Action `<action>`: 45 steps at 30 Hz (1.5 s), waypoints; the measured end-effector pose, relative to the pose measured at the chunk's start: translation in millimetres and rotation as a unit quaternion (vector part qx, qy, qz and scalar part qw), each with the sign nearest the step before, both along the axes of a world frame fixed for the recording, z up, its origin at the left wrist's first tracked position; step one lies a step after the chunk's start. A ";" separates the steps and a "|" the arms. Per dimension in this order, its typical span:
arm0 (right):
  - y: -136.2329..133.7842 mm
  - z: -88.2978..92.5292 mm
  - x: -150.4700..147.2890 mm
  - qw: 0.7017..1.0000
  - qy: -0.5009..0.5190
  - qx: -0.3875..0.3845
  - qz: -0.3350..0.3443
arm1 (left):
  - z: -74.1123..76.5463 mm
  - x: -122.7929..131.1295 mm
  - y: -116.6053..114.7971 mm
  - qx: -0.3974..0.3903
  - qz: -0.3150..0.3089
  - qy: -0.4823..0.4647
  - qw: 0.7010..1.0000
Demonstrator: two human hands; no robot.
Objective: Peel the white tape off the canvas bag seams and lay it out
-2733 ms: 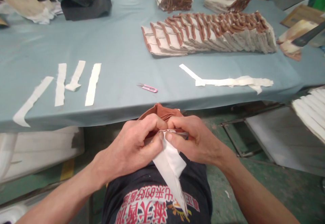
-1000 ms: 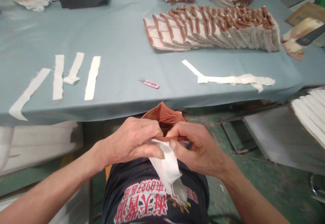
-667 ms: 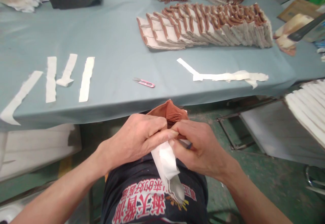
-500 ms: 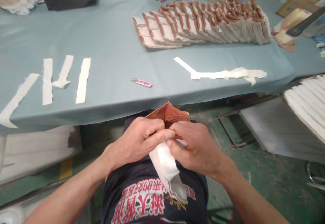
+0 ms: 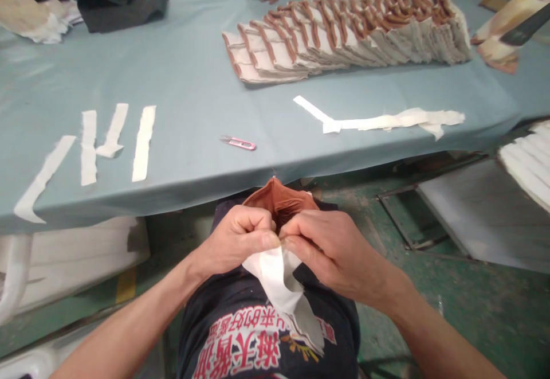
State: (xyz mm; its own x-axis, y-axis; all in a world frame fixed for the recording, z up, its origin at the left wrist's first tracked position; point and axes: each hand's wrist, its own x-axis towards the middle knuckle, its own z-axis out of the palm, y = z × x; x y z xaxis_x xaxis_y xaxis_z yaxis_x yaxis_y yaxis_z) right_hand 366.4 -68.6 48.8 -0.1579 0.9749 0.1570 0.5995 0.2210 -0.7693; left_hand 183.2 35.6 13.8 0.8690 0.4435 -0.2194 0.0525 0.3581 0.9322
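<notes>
A brown and white fabric piece (image 5: 260, 196) is held over my lap, just off the table's front edge. My left hand (image 5: 240, 238) pinches its edge from the left, thumb laid across the top. From the right, my right hand (image 5: 329, 247) pinches the same piece, its fingertips almost touching the left thumb. Below the fingers a white cloth strip (image 5: 279, 290) hangs down over the printed dark apron (image 5: 244, 339). How the strip joins the brown fabric is hidden by the fingers. Pink-handled thread snips (image 5: 238, 142) lie on the table ahead.
Several white strips (image 5: 144, 144) lie at the table's left, and a longer strip (image 5: 373, 122) at the right. Behind them stretches a row of folded brown and white pieces (image 5: 344, 38). A dark folded cloth (image 5: 124, 6) is at the back left. White stacked material (image 5: 530, 158) stands at the right.
My fingertips have shifted slightly left and down along the fabric, and the two thumbs are a little farther apart. The white strip's hanging end has swung right. The view has tilted slightly.
</notes>
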 end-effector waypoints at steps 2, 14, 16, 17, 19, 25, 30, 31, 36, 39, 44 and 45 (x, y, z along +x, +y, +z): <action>-2.3 3.7 -0.3 1.000 -0.010 0.020 0.002 | 10.8 -3.0 6.6 0.062 -0.040 0.024 0.997; -14.4 5.5 -11.6 0.988 -0.118 0.077 0.062 | 45.5 -23.4 0.3 0.419 -0.205 0.003 0.885; -12.6 -0.8 -11.4 0.993 -0.065 0.079 0.053 | 47.3 -26.8 -11.7 0.384 -0.198 -0.008 0.902; -11.1 -4.0 -10.3 0.995 -0.031 0.075 0.049 | 47.8 -28.2 -17.1 0.345 -0.201 -0.014 0.917; -6.7 -9.5 -5.3 0.996 0.031 0.067 0.044 | 48.3 -29.9 -24.5 0.272 -0.202 -0.027 0.940; 7.1 -20.2 20.9 0.996 0.040 0.074 0.040 | 48.1 -30.2 -10.7 0.214 -0.115 -0.061 0.968; 4.2 -19.3 25.9 0.994 -0.038 0.105 0.020 | 42.4 -43.5 21.3 0.390 -0.049 -0.044 0.918; 2.9 -14.4 26.0 0.993 -0.042 0.106 0.016 | 40.3 -46.9 28.0 0.455 -0.041 -0.036 0.889; 3.1 36.6 32.6 0.997 -0.041 0.060 0.022 | 30.4 -46.7 59.5 0.628 -0.015 -0.048 0.776; 8.4 69.0 38.3 0.997 -0.056 0.038 0.034 | 36.3 -29.5 70.5 0.612 -0.040 -0.068 0.787; 16.6 92.2 43.7 0.998 -0.062 0.002 0.010 | 74.2 6.0 67.0 0.571 -0.087 -0.093 0.811; 17.4 92.8 44.1 0.998 -0.057 -0.011 0.006 | 82.2 11.9 63.7 0.569 -0.098 -0.094 0.811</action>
